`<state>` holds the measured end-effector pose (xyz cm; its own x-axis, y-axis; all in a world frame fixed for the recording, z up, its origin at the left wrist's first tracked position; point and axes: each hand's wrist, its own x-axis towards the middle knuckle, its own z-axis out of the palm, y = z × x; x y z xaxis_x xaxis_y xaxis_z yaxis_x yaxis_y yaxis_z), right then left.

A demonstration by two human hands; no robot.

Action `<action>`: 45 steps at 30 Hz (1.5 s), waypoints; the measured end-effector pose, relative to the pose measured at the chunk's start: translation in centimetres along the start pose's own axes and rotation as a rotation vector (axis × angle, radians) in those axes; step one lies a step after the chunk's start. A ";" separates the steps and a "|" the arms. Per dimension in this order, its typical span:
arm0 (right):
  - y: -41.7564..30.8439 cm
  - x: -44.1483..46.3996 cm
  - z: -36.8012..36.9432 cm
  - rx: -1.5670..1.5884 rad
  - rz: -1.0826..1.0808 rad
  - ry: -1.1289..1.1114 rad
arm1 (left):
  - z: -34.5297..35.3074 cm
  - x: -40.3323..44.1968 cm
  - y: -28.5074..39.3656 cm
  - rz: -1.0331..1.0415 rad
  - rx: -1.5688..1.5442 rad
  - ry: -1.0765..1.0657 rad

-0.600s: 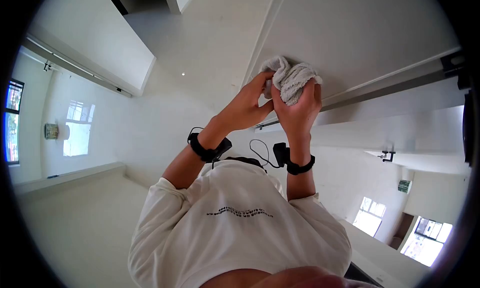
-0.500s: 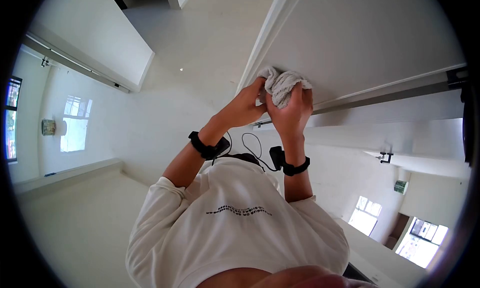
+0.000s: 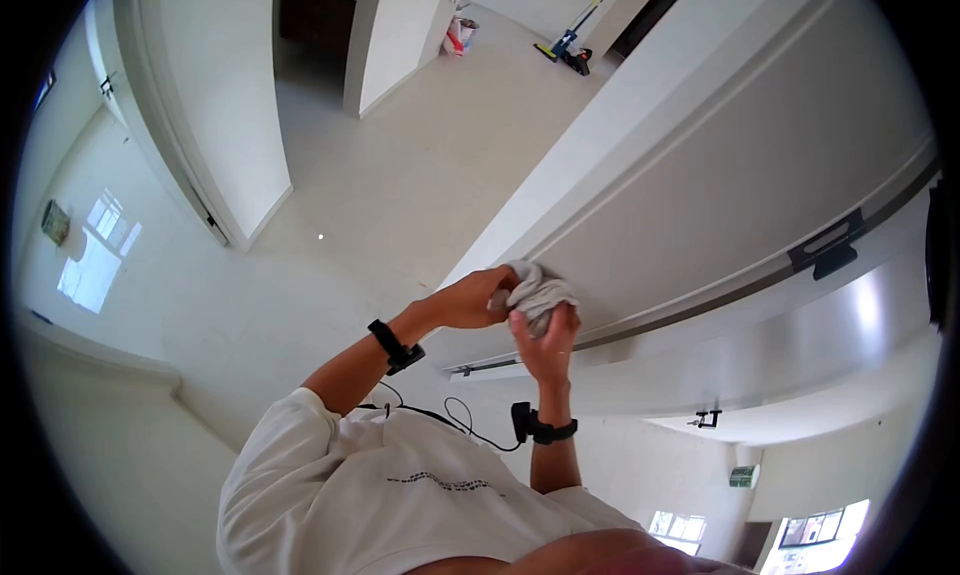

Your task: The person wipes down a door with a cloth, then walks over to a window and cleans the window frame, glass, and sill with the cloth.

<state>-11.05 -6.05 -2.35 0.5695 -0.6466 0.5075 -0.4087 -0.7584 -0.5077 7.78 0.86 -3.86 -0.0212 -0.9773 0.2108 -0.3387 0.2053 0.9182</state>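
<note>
A crumpled pale grey cloth (image 3: 540,293) is bunched between my two hands, against the low end of a pale panel (image 3: 720,165) that looks like a door frame's inner face. My left hand (image 3: 472,300) grips the cloth from the left, its fingertips partly hidden in the folds. From below, my right hand (image 3: 548,347) holds the same cloth, with thumb and fingers curled around it. Each wrist wears a black strap with a small box, and thin cables run from them.
A dark metal strike plate (image 3: 825,243) sits on the frame's edge at right. Beyond, a floor cleaner (image 3: 568,50) with a long handle stands near a red-and-white bag or bucket (image 3: 460,37). A white wall (image 3: 235,105) rises at left. Green containers (image 3: 743,476) stand farther off.
The view has tilted up, bringing the floor cleaner and far room into sight. My hands and the cloth appear lower in the picture, still at the panel. Both hands keep hold of the cloth.
</note>
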 end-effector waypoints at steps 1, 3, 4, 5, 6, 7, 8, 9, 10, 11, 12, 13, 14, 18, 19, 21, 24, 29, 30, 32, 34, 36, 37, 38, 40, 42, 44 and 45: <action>-1.1 0.4 -1.6 0.023 -0.036 0.005 | -0.8 0.1 1.0 0.073 -0.051 0.043; -3.5 2.5 -3.9 -0.055 -0.176 0.119 | -2.3 0.5 3.8 0.207 -0.106 0.129; -4.6 3.8 -4.8 -0.166 -0.228 0.172 | -2.8 0.6 5.2 0.272 -0.101 0.168; -5.6 4.7 -5.2 -0.273 -0.270 0.234 | -2.8 0.4 5.8 0.286 -0.143 0.190; -6.3 5.4 -5.1 -0.336 -0.273 0.309 | -2.4 0.4 6.2 0.304 -0.186 0.192; -6.5 6.1 -4.9 -0.408 -0.278 0.394 | -2.0 0.5 6.3 0.331 -0.229 0.187; -6.6 6.5 -4.1 -0.436 -0.242 0.422 | -1.7 0.6 5.5 0.322 -0.269 0.189; -6.5 6.9 -3.5 -0.466 -0.206 0.453 | -1.4 1.0 4.7 0.314 -0.310 0.189; -5.7 7.3 -3.8 -0.491 -0.163 0.479 | -0.7 1.8 4.7 0.296 -0.349 0.187; -4.7 7.2 -4.0 -0.481 -0.186 0.463 | 0.1 2.1 4.4 0.256 -0.370 0.172; -3.9 7.4 -3.9 -0.459 -0.205 0.460 | 0.1 2.3 4.3 0.219 -0.373 0.151; -3.5 7.4 -3.5 -0.433 -0.223 0.459 | 0.0 2.3 4.0 0.179 -0.372 0.131; -3.4 7.2 -3.2 -0.407 -0.218 0.439 | 0.2 2.4 3.2 0.179 -0.380 0.137; -1.9 4.8 -3.1 -0.373 -0.110 0.248 | 2.6 2.1 0.6 0.009 -0.398 0.099; -1.5 4.3 -1.8 -0.362 -0.096 0.229 | 2.5 1.7 -0.8 -0.003 -0.393 0.094; -0.1 2.8 -0.3 -0.363 -0.069 0.170 | 3.8 1.5 -3.6 -0.026 -0.414 0.082; 0.6 0.5 2.0 -0.314 -0.033 0.180 | 3.7 0.6 -5.2 -0.089 -0.352 0.020; -2.1 0.7 1.7 -0.279 0.011 0.405 | 0.7 1.7 -1.9 0.115 -0.480 -0.058; -2.5 1.1 0.9 -0.316 0.021 0.441 | 0.0 2.0 -0.6 0.174 -0.496 -0.069; -3.1 2.3 -0.9 -0.435 -0.004 0.497 | -0.4 3.1 1.5 0.296 -0.538 -0.070; -1.7 2.2 0.3 -0.317 0.016 0.635 | -1.5 3.8 2.1 0.269 -0.582 -0.155; -1.1 2.3 2.6 -0.063 0.066 0.669 | -1.9 4.7 0.7 0.247 -0.589 -0.209; -1.2 2.6 3.8 0.063 0.088 0.694 | -1.6 4.8 -0.7 0.242 -0.588 -0.229; -0.6 1.7 4.9 0.114 0.125 0.652 | -1.8 5.0 -1.7 0.154 -0.590 -0.298; 0.5 -0.3 7.5 0.106 0.187 0.553 | -2.3 4.5 -4.6 0.038 -0.541 -0.396; 3.7 -3.5 9.5 0.149 0.280 0.525 | -2.1 3.8 -7.6 0.000 -0.472 -0.401; 2.9 -4.9 10.9 0.147 0.548 0.553 | -1.1 1.5 -8.7 -0.065 -0.445 -0.393; 2.8 -6.4 10.7 -0.385 0.457 0.376 | -0.1 0.4 -9.9 -0.109 -0.388 -0.446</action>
<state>-8.26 -3.17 -14.50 0.0244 -0.8390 0.5435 -0.8111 -0.3345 -0.4798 11.22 -1.54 -12.88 -0.4266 -0.9041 0.0247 0.0057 0.0246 0.9997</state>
